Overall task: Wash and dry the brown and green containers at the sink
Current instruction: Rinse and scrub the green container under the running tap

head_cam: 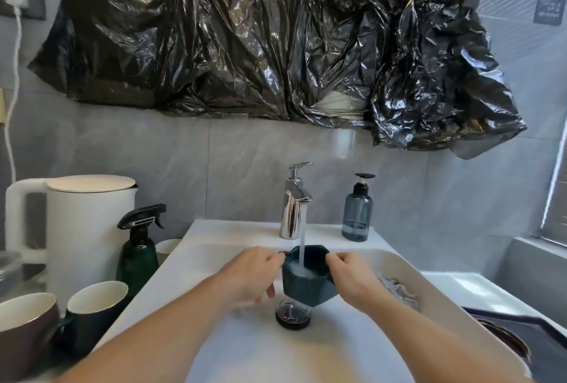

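Green container (308, 278): a dark green, faceted cup-like vessel held over the white sink (214, 336), tilted with its open mouth up and back toward the tap, catching the water.
Far left of the grip: a white kettle (82, 229), a dark green spray bottle (138, 247), a brown cup (24, 327) and a dark mug (95, 312) stand on the counter, well apart from both hands.
Left hand (251, 275): fingers curled, pinching what looks like a thin metal piece at the container's left rim; whether they touch the rim itself is unclear.
Between the hands: the container spans the gap, its long axis running from the mouth near the tap down toward the person.
Water: a stream (302, 241) falls from the chrome faucet (294, 201) straight into the mouth, frothing inside.
Below the grip: the dark drain plug (293, 316), just under the container's base.
Right hand (349, 278): fingers curled over the right rim, gripping it.
Right of the grip: a blue soap dispenser (357, 211) behind, a crumpled grey cloth (399, 289) on the basin's right slope, near the right hand.
Deciding relation: both hands sit equally close, one on each side; the cloth for drying lies on the right hand's side.
Judgement: rinsing is under way, and drying is not yet begun.
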